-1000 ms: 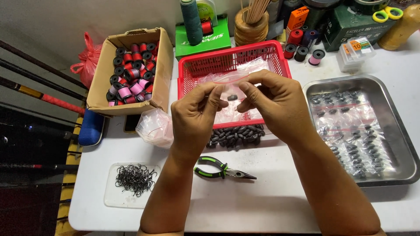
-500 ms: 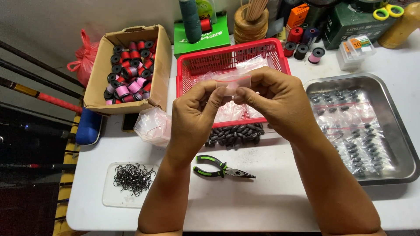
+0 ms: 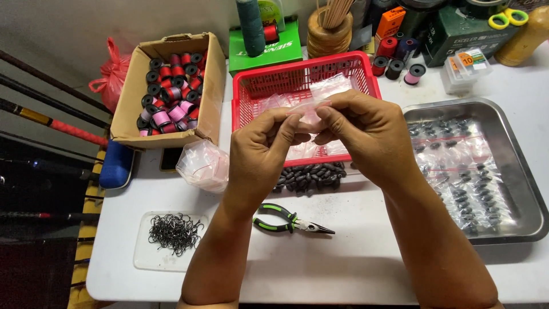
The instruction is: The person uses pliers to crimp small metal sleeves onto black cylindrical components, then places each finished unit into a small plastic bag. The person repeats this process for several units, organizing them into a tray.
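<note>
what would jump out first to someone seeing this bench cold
The two hands: left hand and right hand meet mid-frame, pinching a small clear plastic bag above the red basket. Next, the cardboard box of thread spools at upper left and the steel tray of filled bags on the right.

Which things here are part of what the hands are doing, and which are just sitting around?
In use:
left hand
right hand
small clear bag pinched between both
dark weights heaped below the hands
steel tray of filled bags
red basket

Lying about:
pliers
hooks
box of spools
scissors
</note>
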